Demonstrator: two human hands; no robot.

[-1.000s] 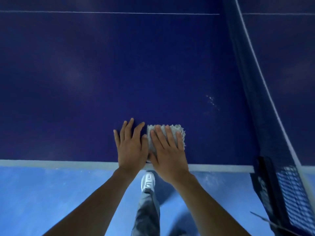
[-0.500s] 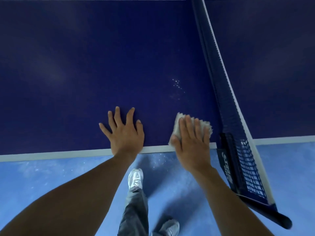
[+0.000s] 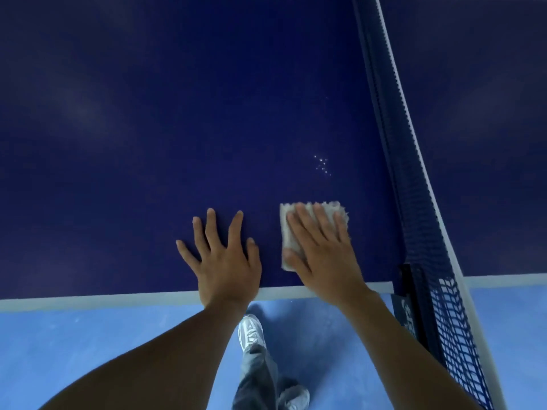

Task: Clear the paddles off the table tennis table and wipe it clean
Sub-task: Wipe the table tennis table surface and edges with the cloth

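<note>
The dark blue table tennis table (image 3: pixel 148 143) fills the upper view, its white edge line running along the near side. My right hand (image 3: pixel 322 250) lies flat with straight fingers pressing a folded grey-white cloth (image 3: pixel 288 232) onto the surface near that edge. To its left, my left hand (image 3: pixel 225 258) rests flat on the bare table with fingers spread. A small cluster of white specks (image 3: pixel 322 166) sits on the table beyond the cloth. No paddles are in view.
The blue net (image 3: pixel 393 137) with its white top band runs diagonally at the right, clamped to the table edge by a dark post (image 3: pixel 410 294). Below lies light blue floor (image 3: pixel 88 344), with my leg and white shoe (image 3: pixel 251 331).
My right hand slid the cloth to the right, away from my left hand, toward the net. The view shifted so the net now stands closer.
</note>
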